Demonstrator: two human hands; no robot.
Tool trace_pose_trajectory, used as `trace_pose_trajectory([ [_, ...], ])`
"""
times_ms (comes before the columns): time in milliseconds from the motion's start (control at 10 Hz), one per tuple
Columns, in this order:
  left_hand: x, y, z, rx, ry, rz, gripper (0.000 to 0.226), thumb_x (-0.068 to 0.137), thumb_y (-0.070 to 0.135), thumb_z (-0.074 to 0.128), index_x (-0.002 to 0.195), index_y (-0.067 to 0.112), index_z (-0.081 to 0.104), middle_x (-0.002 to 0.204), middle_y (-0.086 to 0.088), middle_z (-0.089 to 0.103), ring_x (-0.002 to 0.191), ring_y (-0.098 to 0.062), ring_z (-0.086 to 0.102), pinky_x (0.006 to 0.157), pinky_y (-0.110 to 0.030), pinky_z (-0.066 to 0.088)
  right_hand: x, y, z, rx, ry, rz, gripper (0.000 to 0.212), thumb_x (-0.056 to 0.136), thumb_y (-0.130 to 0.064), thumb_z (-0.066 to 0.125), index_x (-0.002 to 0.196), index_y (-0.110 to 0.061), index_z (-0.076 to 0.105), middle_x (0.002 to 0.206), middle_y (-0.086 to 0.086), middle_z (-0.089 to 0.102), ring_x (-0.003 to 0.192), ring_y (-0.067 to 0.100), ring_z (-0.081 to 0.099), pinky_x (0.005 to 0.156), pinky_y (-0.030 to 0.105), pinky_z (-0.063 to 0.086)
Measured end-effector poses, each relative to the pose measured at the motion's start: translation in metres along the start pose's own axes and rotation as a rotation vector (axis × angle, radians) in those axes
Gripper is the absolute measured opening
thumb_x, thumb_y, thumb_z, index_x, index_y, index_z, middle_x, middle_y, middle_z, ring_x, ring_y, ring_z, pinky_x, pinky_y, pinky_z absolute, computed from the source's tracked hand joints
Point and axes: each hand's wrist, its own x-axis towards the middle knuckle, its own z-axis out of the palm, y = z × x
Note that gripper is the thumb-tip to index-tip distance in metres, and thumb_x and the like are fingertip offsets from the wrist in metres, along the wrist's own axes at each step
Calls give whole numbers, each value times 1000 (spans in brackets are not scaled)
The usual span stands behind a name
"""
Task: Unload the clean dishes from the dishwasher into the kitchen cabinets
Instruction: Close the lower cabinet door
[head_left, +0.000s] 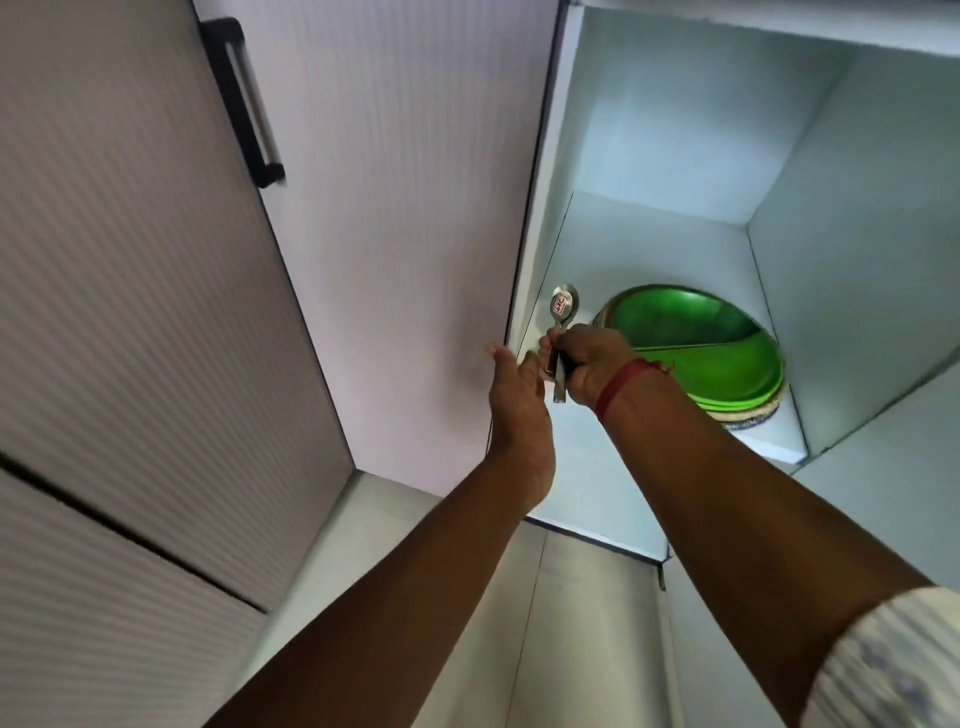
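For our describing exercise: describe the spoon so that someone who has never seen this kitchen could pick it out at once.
Find the open white cabinet at upper right, with green plates on its shelf. Just left of the plates, the right hand grips a steel spoon, bowl up. Unlike anything near it, its bowl bears a red-and-white sticker.

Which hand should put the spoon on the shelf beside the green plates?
Right hand: it grips the spoon at the shelf edge; the left hand is open, holding nothing.
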Motion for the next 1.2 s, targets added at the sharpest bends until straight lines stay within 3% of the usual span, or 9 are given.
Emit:
trace_pose_trajectory([
  [200, 22, -1, 4, -405, -65, 8, 80, 99, 60, 7, 143, 5, 43, 146, -17, 48, 139, -26, 41, 121, -39, 19, 57, -2, 23, -47, 145, -56, 22, 97, 11, 35, 100, -2, 53, 71, 10, 49, 52, 12, 47, 36, 17, 45],
  [400, 31, -4, 13, -532, 135, 48, 63, 101, 53, 23, 100, 6, 64, 95, -12, 66, 112, -28, 60, 108, -35, 37, 69, -1, 29, -156, 168, -108, 30, 85, 17, 41, 67, -4, 52, 57, 10, 47, 30, 12, 45, 38, 21, 42],
  [500, 26, -6, 15, -582, 260, -23, 51, 98, 54, 36, 77, 11, 51, 69, -5, 39, 66, -17, 42, 78, -31, 36, 71, -1, 28, -225, 162, -130, 28, 82, 14, 51, 62, -6, 54, 58, 9, 52, 43, 17, 52, 47, 29, 49],
  [700, 21, -3, 16, -729, 237, -57, 52, 97, 53, 37, 96, 5, 54, 70, -9, 44, 67, -21, 46, 89, -39, 37, 59, -13, 29, -446, 218, -175, 23, 83, 8, 58, 66, -5, 53, 69, 14, 57, 67, 27, 60, 64, 37, 56],
  [800, 24, 3, 11, -752, 263, -77, 60, 96, 54, 37, 119, 0, 51, 73, -13, 45, 69, -24, 49, 90, -41, 37, 45, -22, 25, -538, 136, -155, 32, 91, 5, 53, 67, -12, 42, 71, 6, 47, 60, 17, 47, 54, 27, 48],
  [900, 24, 9, 10, -786, 274, -87, 61, 97, 53, 36, 122, -1, 51, 50, -6, 39, 41, -17, 44, 80, -36, 42, 35, -26, 26, -547, 141, -183, 33, 93, 7, 50, 69, -13, 39, 71, 4, 40, 68, 20, 47, 70, 30, 48],
  [1000, 25, 11, 11, -796, 273, -86, 55, 98, 53, 34, 92, 3, 56, 42, -2, 37, 33, -14, 40, 74, -31, 45, 33, -23, 31, -540, 141, -177, 29, 93, 7, 49, 73, -12, 41, 72, 4, 39, 93, 21, 47, 92, 36, 47],
  [1100, 28, 6, 9, -766, 264, -68, 60, 99, 53, 30, 96, 2, 60, 49, -4, 51, 45, -16, 55, 101, -38, 43, 42, -18, 33, -523, 129, -139, 28, 93, 4, 49, 72, -10, 38, 74, 2, 37, 97, 18, 44, 79, 25, 50],
  [1200, 31, 2, 6, -733, 264, -63, 66, 98, 54, 29, 120, -1, 58, 93, -17, 64, 99, -29, 62, 115, -47, 32, 51, -15, 35, -644, 306, -244, 13, 87, -3, 60, 99, 0, 60, 71, 6, 48, 87, 20, 54, 69, 24, 45],
])
